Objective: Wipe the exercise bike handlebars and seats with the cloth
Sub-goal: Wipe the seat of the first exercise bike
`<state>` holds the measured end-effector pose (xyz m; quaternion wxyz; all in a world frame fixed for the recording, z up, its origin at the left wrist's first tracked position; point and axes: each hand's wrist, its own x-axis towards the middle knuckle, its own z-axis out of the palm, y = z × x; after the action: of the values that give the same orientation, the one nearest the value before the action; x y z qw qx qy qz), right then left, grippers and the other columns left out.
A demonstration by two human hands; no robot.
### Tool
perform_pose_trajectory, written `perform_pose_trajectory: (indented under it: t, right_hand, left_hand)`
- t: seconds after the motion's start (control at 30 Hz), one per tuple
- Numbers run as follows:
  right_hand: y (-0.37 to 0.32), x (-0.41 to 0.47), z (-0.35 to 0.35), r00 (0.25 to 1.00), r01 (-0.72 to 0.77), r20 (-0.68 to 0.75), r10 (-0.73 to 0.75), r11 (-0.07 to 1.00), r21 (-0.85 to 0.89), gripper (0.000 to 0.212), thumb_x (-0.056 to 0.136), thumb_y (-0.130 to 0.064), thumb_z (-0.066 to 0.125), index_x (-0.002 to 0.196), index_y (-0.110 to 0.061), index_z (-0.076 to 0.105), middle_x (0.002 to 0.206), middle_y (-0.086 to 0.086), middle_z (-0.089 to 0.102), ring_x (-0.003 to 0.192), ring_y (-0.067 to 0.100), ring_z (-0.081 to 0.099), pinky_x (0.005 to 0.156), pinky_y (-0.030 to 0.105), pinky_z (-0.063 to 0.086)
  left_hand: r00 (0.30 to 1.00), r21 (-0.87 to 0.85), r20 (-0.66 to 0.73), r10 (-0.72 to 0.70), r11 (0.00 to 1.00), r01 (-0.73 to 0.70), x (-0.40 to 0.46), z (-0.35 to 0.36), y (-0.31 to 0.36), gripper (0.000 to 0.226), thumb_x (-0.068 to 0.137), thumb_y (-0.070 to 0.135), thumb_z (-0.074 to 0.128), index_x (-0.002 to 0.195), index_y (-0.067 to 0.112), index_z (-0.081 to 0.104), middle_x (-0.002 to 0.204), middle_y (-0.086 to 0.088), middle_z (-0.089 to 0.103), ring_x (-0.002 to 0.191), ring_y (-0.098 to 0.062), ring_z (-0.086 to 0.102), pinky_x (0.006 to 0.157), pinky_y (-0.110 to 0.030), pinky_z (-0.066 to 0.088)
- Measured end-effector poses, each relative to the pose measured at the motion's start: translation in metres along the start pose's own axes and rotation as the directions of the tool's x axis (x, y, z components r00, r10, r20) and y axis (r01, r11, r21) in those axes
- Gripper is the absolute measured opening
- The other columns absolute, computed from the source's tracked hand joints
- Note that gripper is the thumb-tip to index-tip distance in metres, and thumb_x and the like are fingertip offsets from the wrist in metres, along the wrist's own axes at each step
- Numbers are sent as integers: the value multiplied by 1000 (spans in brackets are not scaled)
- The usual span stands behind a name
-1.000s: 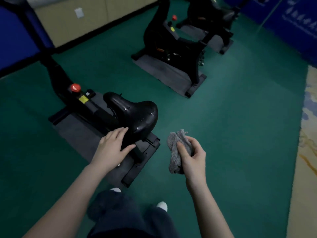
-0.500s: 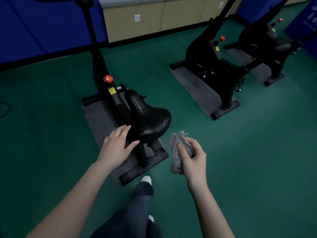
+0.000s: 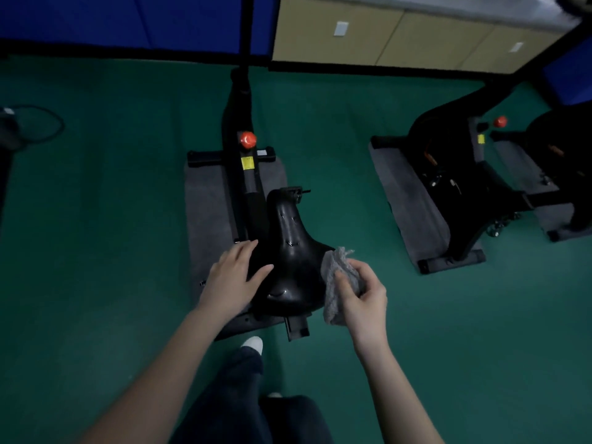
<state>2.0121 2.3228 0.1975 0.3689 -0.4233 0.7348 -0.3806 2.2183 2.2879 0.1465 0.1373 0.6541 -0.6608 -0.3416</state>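
Your left hand (image 3: 232,277) lies flat and open on the seat (image 3: 290,261); your right hand (image 3: 362,298) grips the cloth (image 3: 334,277) at the seat's right edge.

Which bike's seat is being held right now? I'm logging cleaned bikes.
The middle bike: the left hand rests on its seat, the right hand holds the cloth beside it.

Left hand (image 3: 234,277) on seat (image 3: 288,267) — cloth (image 3: 336,283) at its right edge, second bike (image 3: 455,187) farther right.
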Motion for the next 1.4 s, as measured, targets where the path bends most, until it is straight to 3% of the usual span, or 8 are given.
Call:
perform_pose_trajectory:
  t: [0.2, 0.33, 0.57, 0.87, 1.0, 1.1, 1.23, 1.4]
  right_hand:
    - [-30, 65, 24, 966, 240, 143, -217, 955, -176, 20, 88, -5, 63, 106, -13, 67, 104, 4, 65, 100, 17, 61, 91, 25, 46]
    - [-46, 111, 53, 856, 511, 256, -449, 807, -294, 23, 88, -3, 61, 109, -7, 67, 103, 6, 61, 97, 20, 58, 84, 19, 41]
    - [-35, 157, 89, 439, 896, 643, -628, 358, -262, 23, 85, -6, 62, 107, -8, 69, 114, 5, 60, 107, 28, 48, 77, 40, 52]
    - [-5, 167, 62, -102, 979, 811, -576, 87, 185, 24, 89, -8, 52, 106, -7, 69, 117, 3, 64, 103, 25, 41, 82, 37, 49]
    - [-26, 184, 85, -104, 994, 791, -604, -31, 107, 23, 87, -6, 56, 106, -7, 70, 111, 5, 66, 99, 30, 48, 81, 41, 46]
    - [-47, 190, 113, 36, 999, 822, -568, -13, -52, 29, 84, -14, 49, 104, -13, 69, 101, 2, 67, 100, 30, 52, 84, 38, 34]
    - [-75, 193, 144, 223, 973, 927, -303, 122, -195, 26, 86, -11, 46, 103, -9, 66, 101, 13, 64, 96, 34, 58, 80, 37, 45]
    - [-69, 172, 138, -129, 983, 990, -64, -143, 119, 29, 83, -8, 47, 104, -11, 66, 100, 11, 64, 97, 34, 60, 82, 40, 50]
  left_hand:
    - [995, -76, -70, -66, 995, 60, 11, 17, 8, 62, 92, 50, 46, 144, 17, 36, 145, 0, 41, 134, -20, 35, 110, -38, 28]
    - [984, -172, -92, -150, 976, 132, 18, 28, 11, 60, 91, 51, 48, 143, 21, 38, 143, 2, 44, 132, -18, 37, 111, -37, 28]
    - [936, -435, -171, -307, 876, 208, 21, 57, 21, 62, 84, 62, 54, 133, 25, 51, 131, 7, 53, 124, -13, 47, 106, -35, 36]
    - [890, -606, -215, -403, 769, 202, 25, 78, 15, 74, 68, 74, 48, 121, 24, 60, 122, 9, 58, 118, -9, 50, 106, -39, 38]
    - [887, -642, -207, -413, 741, 195, 25, 75, 17, 61, 65, 74, 50, 113, 38, 60, 121, 13, 57, 118, -7, 49, 107, -37, 37]
    - [887, -672, -193, -420, 715, 192, 26, 72, 16, 48, 62, 75, 52, 103, 51, 55, 120, 18, 56, 118, -2, 48, 108, -33, 36]
    - [888, -704, -190, -418, 689, 174, 26, 75, 13, 46, 62, 75, 59, 102, 52, 56, 119, 20, 56, 117, -1, 49, 107, -33, 37]
    - [897, -714, -206, -391, 687, 136, 26, 77, 11, 46, 61, 72, 55, 101, 50, 57, 116, 24, 55, 115, 4, 50, 106, -26, 36]
